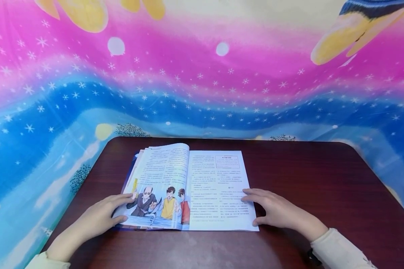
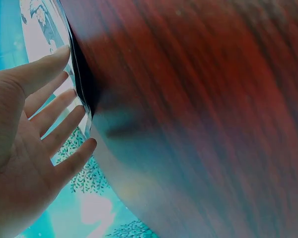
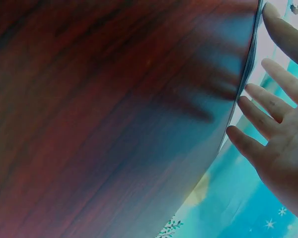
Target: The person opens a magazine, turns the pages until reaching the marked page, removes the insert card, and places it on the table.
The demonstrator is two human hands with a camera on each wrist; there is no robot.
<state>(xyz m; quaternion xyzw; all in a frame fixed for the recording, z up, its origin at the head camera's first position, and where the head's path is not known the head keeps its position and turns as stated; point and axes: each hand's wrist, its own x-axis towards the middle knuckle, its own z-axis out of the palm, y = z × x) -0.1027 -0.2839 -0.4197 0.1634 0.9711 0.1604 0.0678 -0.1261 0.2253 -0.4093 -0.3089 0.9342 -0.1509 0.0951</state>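
An open magazine (image 1: 219, 209) lies on a dark table, its left page raised by the leaves under it. Printed text fills the right page, and a drawing of three figures covers the lower left one. My left hand (image 1: 97, 215) rests at the magazine's left edge, thumb and fingers spread along it; in the left wrist view the fingers (image 2: 64, 126) look fairly straight. At the opposite edge, my right hand (image 1: 276, 209) touches the right page's border with its fingertips and thumb apart. The right wrist view shows those fingers (image 3: 260, 116) extended beside the magazine's side.
The reddish-brown wooden table (image 1: 309, 179) has rounded back corners and a shiny top. Behind and around it hangs a pink and blue cloth (image 1: 195, 93) printed with snowflakes. A dark band (image 1: 313, 257) shows at my right sleeve's cuff.
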